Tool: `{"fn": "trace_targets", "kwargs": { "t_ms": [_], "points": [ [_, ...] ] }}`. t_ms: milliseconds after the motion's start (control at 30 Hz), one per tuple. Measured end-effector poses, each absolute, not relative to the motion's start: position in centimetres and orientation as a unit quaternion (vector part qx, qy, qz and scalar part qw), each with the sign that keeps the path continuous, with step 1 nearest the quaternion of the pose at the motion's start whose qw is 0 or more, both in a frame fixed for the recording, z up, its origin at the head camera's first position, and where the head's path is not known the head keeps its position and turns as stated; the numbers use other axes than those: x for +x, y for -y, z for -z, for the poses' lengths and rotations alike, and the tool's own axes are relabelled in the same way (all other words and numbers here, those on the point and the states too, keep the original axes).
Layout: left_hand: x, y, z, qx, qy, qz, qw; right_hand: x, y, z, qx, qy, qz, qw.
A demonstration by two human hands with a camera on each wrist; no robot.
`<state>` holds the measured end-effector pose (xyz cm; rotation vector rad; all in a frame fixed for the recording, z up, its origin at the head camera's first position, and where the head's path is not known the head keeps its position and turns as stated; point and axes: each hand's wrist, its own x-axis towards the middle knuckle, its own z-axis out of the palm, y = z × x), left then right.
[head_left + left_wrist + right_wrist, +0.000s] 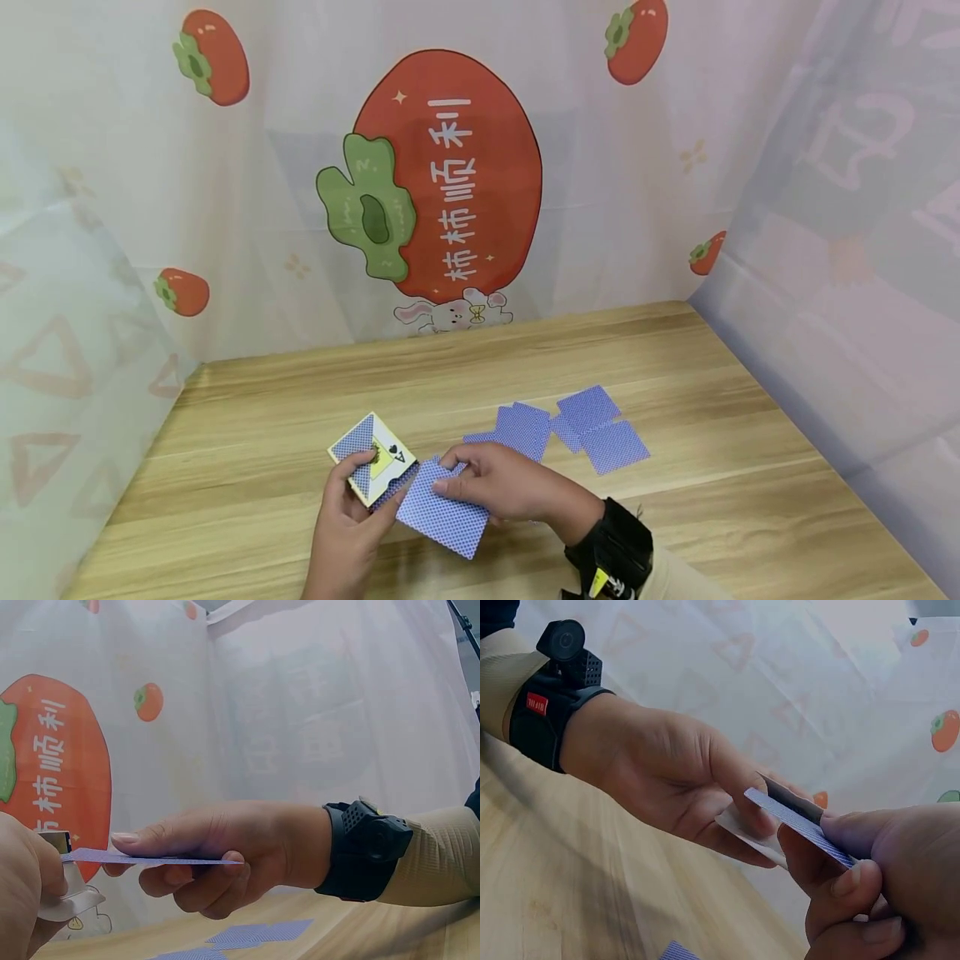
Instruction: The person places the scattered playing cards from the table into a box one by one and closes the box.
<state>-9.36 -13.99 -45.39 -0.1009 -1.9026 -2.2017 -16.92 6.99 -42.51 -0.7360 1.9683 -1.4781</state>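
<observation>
My left hand (347, 527) grips a playing-card box (386, 468) with an ace printed on its blue, white and yellow face. The box is tilted, and a pale flap (71, 901) sticks out at its end in the left wrist view. Between the thumb and fingers of my right hand (513, 483) is a blue-patterned playing card (444, 521), back side up. Its near edge overlaps the box end beside my left thumb. Seen edge-on in the right wrist view, the card (802, 825) lies almost flat across my right fingers.
Several loose blue-backed cards (615, 447) lie spread on the wooden table (712, 517), right of and beyond my hands. A fabric backdrop (615, 183) with persimmon prints rises behind the table, and pale curtains (840, 275) flank both sides.
</observation>
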Motion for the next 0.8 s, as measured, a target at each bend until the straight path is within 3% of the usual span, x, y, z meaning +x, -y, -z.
{"fn": "trace_targets", "kwargs": {
  "t_ms": [800],
  "points": [
    [-9.07, 13.50, 46.04, -0.089, 0.639, 0.755, 0.117, -16.69, -6.97, 42.78, -0.268, -0.698, 0.584, 0.316]
  ]
}}
